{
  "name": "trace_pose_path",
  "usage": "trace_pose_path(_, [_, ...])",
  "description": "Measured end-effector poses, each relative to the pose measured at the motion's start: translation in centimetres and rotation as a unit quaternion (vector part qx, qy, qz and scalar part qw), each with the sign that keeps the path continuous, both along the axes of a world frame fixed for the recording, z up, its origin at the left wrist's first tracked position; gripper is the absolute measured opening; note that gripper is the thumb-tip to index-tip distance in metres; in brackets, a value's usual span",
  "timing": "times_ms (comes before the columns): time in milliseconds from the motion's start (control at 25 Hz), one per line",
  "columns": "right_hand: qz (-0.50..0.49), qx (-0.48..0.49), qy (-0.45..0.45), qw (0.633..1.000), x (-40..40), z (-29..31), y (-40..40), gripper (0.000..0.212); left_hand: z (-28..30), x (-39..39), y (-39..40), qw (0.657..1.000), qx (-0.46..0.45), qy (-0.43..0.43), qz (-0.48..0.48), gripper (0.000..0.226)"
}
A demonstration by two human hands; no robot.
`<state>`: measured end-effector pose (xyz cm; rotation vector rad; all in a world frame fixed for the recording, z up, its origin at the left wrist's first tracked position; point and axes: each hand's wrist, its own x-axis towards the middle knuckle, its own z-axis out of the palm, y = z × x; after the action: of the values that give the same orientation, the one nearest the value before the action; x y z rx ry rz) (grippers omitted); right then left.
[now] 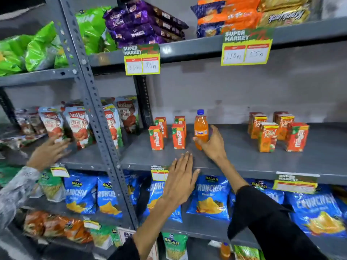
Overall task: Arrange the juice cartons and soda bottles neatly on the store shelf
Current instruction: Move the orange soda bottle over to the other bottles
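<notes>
An orange soda bottle (201, 128) with a blue cap stands upright on the grey middle shelf (244, 158). My right hand (211, 145) wraps around its lower part. To its left stand several orange Maaza juice cartons (156, 137) in two short rows. My left hand (180, 181) hovers flat with fingers apart over the shelf's front edge, holding nothing. Farther right on the same shelf is a group of Real juice cartons (267, 136) with one Maaza carton (297, 136) beside them.
Another person's hand (49, 152) reaches into the tomato sauce pouches (78, 126) on the left bay. A slotted grey upright (97, 117) divides the bays. Blue chip bags (208, 197) fill the shelf below; a second orange bottle (225, 250) sits low down. Price tags hang on shelf edges.
</notes>
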<state>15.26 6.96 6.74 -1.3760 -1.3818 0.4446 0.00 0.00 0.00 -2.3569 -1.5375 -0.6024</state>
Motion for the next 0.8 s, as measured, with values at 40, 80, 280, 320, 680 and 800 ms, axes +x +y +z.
trace_pose_path(40, [-0.005, 0.003, 0.002, 1.000, -0.2, -0.1, 0.6, 0.078, -0.2, 0.0, 0.3, 1.000, -0.002, 0.006, 0.001, 0.064])
trace_pose_path(80, [-0.006, -0.001, 0.003, 1.000, -0.4, 0.1, 0.8, 0.071, 0.1, -0.1, 0.5, 1.000, -0.007, 0.000, 0.002, 0.063])
trace_pose_path(280, [-0.017, 0.001, 0.012, 1.000, -0.1, -0.1, 1.1, 0.054, -0.1, 0.3, 0.6, 1.000, 0.011, -0.002, 0.009, 0.058])
trace_pose_path(320, [-0.014, 0.000, 0.018, 1.000, 0.4, -0.1, 0.7, 0.052, -0.2, 0.4, 0.7, 1.000, 0.019, -0.002, 0.009, 0.058])
trace_pose_path(680, [0.022, 0.037, 0.038, 0.998, 9.8, 0.3, -5.8, 0.049, -0.3, 7.6, -1.9, 1.000, -0.006, -0.025, 0.010, 0.066])
trace_pose_path(800, [0.012, 0.042, 0.031, 0.999, 15.9, 1.1, -8.9, 0.048, 0.5, 13.6, -3.4, 0.999, -0.012, -0.028, -0.013, 0.068])
